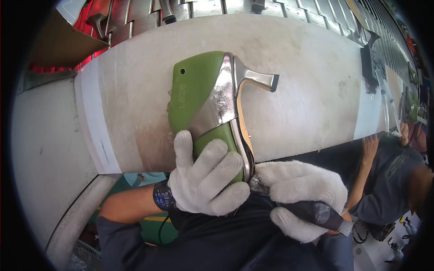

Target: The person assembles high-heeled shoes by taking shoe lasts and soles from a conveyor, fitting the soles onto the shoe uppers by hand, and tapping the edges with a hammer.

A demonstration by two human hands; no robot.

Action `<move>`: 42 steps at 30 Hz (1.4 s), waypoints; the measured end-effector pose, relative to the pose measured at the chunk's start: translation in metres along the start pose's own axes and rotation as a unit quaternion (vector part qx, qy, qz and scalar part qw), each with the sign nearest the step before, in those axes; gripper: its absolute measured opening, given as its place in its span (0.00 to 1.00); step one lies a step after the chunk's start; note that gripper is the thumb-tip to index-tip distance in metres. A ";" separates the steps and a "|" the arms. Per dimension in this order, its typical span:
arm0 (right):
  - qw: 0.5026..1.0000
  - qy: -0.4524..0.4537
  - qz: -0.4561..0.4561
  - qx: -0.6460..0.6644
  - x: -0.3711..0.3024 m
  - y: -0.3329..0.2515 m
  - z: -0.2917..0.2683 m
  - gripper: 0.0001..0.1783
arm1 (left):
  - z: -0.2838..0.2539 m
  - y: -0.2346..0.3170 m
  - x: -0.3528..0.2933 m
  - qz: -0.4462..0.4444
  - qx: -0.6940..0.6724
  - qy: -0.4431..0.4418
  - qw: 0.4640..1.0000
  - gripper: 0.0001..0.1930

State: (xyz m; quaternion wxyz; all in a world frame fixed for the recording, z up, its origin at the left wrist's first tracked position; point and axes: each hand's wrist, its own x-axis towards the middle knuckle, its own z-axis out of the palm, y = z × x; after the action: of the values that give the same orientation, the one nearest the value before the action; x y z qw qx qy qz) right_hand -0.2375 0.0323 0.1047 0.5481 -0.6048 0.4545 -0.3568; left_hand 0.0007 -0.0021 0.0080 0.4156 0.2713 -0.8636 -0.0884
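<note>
A silver high-heeled shoe (221,97) sits on a green shoe last (192,83), lying on its side on the pale bench. Its heel (260,78) points right, with the toe toward me. My left hand (205,180), in a white knit glove, holds the toe end, fingers spread over the last. At the sole's edge by the toe is my gloved right hand (307,185), wrapped round a dark-handled tool (321,213). A small shiny piece shows between its fingers and the sole; my fingers hide the rest, so the tool's kind cannot be made out.
Behind the pale bench (307,81) runs a metal slat conveyor (208,8) carrying other heeled shoes. A brown carton (63,43) stands far left, a black holder (370,67) far right. Another person's arm (365,162) rests near the bench's right end.
</note>
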 end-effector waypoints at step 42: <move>0.974 0.144 0.158 0.070 0.090 -0.014 -0.011 0.23 | -0.030 -0.053 0.031 -0.077 0.001 -0.149 0.986 0.45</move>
State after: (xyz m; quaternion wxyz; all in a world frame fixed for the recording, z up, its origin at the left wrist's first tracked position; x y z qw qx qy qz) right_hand -0.2158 -0.0562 0.1139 0.5676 -0.4273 0.5924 -0.3800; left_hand 0.0292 -0.0607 0.0281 0.2739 0.3209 -0.8927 -0.1583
